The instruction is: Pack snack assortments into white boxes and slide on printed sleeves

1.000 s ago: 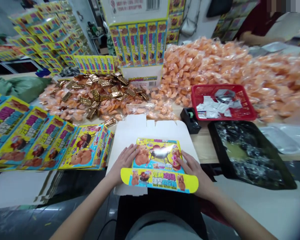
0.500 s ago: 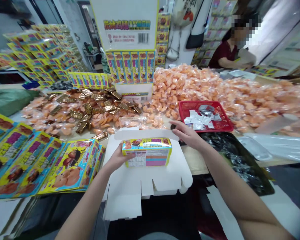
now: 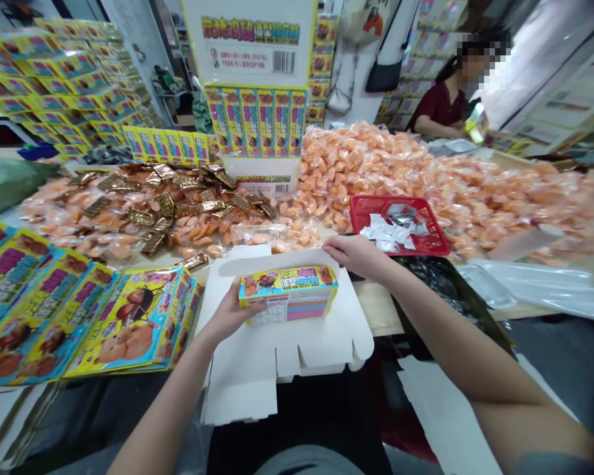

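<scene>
A left hand (image 3: 230,311) grips the end of a yellow printed box (image 3: 288,294) standing on a white flattened carton (image 3: 282,343), while the right hand (image 3: 356,254) pinches the box's open white flap (image 3: 277,261). Chinese lettering tops the box; beyond the hands, a barcoded display carton (image 3: 250,43).

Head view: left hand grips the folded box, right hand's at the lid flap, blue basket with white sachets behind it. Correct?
Not quite. The head view shows the basket is red, not blue. The rest holds: left hand grips the box, right hand is at the flap, white sachets lie inside.
</scene>
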Demonstrator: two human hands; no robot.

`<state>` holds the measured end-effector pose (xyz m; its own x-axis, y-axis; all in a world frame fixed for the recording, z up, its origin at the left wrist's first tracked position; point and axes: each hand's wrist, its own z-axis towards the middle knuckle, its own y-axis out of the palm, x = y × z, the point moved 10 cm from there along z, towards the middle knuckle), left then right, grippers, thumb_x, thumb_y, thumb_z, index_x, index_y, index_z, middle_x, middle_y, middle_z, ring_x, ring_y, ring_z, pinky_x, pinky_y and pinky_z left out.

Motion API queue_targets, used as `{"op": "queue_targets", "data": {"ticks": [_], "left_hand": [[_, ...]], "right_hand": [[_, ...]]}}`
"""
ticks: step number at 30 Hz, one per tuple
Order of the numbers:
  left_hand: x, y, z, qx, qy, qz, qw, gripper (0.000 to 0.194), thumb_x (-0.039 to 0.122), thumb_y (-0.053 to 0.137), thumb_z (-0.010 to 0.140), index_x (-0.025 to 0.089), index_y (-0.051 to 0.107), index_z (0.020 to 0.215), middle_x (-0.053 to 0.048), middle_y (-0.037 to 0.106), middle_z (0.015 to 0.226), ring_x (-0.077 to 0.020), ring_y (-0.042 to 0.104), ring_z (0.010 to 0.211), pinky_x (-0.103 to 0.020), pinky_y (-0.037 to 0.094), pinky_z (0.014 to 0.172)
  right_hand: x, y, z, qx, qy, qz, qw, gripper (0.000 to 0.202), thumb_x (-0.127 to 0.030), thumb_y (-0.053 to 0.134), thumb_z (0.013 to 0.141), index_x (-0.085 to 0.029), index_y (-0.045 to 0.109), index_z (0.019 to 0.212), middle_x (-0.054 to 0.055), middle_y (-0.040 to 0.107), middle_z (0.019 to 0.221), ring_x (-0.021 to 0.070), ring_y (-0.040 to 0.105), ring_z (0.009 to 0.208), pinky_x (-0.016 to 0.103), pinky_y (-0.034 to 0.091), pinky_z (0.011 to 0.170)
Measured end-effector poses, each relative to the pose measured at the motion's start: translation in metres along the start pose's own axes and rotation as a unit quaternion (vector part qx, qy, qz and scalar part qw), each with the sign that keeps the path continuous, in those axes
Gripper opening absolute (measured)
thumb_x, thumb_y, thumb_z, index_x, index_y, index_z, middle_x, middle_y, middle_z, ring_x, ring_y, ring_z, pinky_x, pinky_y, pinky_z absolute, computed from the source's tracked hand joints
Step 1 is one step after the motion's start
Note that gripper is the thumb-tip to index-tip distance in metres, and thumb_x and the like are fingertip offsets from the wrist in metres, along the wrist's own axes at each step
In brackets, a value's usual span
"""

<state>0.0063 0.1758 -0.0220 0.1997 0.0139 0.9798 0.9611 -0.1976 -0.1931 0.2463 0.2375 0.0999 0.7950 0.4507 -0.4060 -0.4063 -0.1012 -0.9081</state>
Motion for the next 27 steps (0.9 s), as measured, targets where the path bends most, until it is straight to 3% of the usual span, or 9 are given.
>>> {"op": "queue_targets", "data": {"ticks": [5, 7, 9, 11, 13, 16, 22, 25, 27], "left_hand": [[-0.003, 0.005, -0.003, 0.032, 0.016, -0.002, 0.999, 0.067, 0.045, 0.073, 0.074, 0.023, 0.037, 0.127, -0.008, 0.060, 0.118, -0.0256, 0.060, 0.111, -0.044, 0.049, 0.097], [0.000, 0.003, -0.004, 0.048, 0.045, -0.020, 0.998, 0.086, 0.047, 0.071, 0.076, 0.028, 0.019, 0.141, -0.009, 0.055, 0.124, -0.0245, 0.060, 0.111, -0.044, 0.051, 0.094], [0.020, -0.010, -0.010, 0.079, 0.118, -0.007, 0.990, 0.092, 0.052, 0.064, 0.081, 0.033, 0.002, 0.146, -0.012, 0.046, 0.134, -0.0245, 0.057, 0.117, -0.042, 0.051, 0.093], [0.054, -0.027, -0.020, 0.119, 0.205, 0.105, 0.966, 0.075, 0.052, 0.056, 0.087, 0.031, 0.016, 0.147, -0.013, 0.042, 0.137, -0.0258, 0.051, 0.124, -0.043, 0.048, 0.097], [0.089, -0.031, -0.023, 0.113, 0.237, 0.307, 0.915, 0.044, 0.047, 0.051, 0.090, 0.024, 0.049, 0.128, -0.013, 0.054, 0.121, -0.0268, 0.052, 0.119, -0.044, 0.045, 0.099], [0.108, -0.024, -0.009, 0.008, 0.156, 0.510, 0.846, 0.030, 0.034, 0.039, 0.096, 0.020, 0.064, 0.103, -0.009, 0.066, 0.097, -0.0243, 0.062, 0.099, -0.041, 0.047, 0.092], [0.103, -0.022, -0.005, -0.026, -0.020, 0.442, 0.896, 0.041, 0.025, 0.035, 0.094, 0.017, 0.055, 0.128, -0.009, 0.064, 0.125, -0.0230, 0.061, 0.111, -0.036, 0.049, 0.091], [0.094, -0.015, -0.020, -0.015, -0.009, 0.468, 0.884, 0.052, 0.021, 0.034, 0.093, 0.012, 0.038, 0.144, -0.016, 0.055, 0.134, -0.0258, 0.054, 0.121, -0.040, 0.046, 0.098], [0.090, -0.009, -0.035, -0.010, 0.037, 0.492, 0.870, 0.056, 0.028, 0.037, 0.096, 0.017, 0.027, 0.150, -0.016, 0.052, 0.131, -0.0274, 0.052, 0.121, -0.044, 0.046, 0.098]], "right_hand": [[-0.008, 0.008, -0.024, 0.043, -0.022, -0.046, 0.998, 0.029, -0.034, 0.039, 0.097, -0.020, 0.065, 0.091, 0.003, 0.067, 0.075, 0.0171, 0.062, 0.068, 0.026, 0.042, 0.063], [-0.016, 0.018, -0.050, 0.090, -0.069, -0.083, 0.990, 0.032, -0.038, 0.039, 0.098, -0.019, 0.064, 0.106, 0.007, 0.070, 0.086, 0.0205, 0.065, 0.078, 0.030, 0.047, 0.069], [-0.022, 0.029, -0.077, 0.141, -0.110, -0.126, 0.976, 0.037, -0.041, 0.042, 0.097, -0.016, 0.058, 0.120, 0.010, 0.069, 0.089, 0.0235, 0.065, 0.082, 0.034, 0.049, 0.072], [-0.022, 0.037, -0.094, 0.180, -0.120, -0.144, 0.966, 0.043, -0.041, 0.048, 0.096, -0.014, 0.052, 0.129, 0.010, 0.068, 0.086, 0.0239, 0.065, 0.079, 0.034, 0.050, 0.069], [-0.024, 0.040, -0.101, 0.211, -0.129, -0.139, 0.959, 0.043, -0.038, 0.050, 0.095, -0.015, 0.048, 0.132, 0.008, 0.068, 0.084, 0.0229, 0.065, 0.076, 0.033, 0.051, 0.065], [-0.033, 0.038, -0.099, 0.246, -0.156, -0.128, 0.948, 0.043, -0.035, 0.052, 0.095, -0.016, 0.046, 0.133, 0.007, 0.069, 0.084, 0.0218, 0.065, 0.073, 0.032, 0.051, 0.063], [-0.044, 0.039, -0.091, 0.253, -0.167, -0.139, 0.943, 0.044, -0.033, 0.050, 0.095, -0.016, 0.044, 0.135, 0.010, 0.070, 0.092, 0.0244, 0.066, 0.078, 0.035, 0.054, 0.065], [-0.038, 0.042, -0.093, 0.257, -0.157, -0.109, 0.947, 0.044, -0.033, 0.053, 0.094, -0.016, 0.046, 0.134, 0.011, 0.069, 0.095, 0.0245, 0.066, 0.079, 0.037, 0.054, 0.067], [-0.029, 0.044, -0.094, 0.250, -0.133, -0.067, 0.957, 0.043, -0.035, 0.055, 0.092, -0.018, 0.048, 0.132, 0.010, 0.068, 0.093, 0.0243, 0.065, 0.079, 0.038, 0.054, 0.069]]}}
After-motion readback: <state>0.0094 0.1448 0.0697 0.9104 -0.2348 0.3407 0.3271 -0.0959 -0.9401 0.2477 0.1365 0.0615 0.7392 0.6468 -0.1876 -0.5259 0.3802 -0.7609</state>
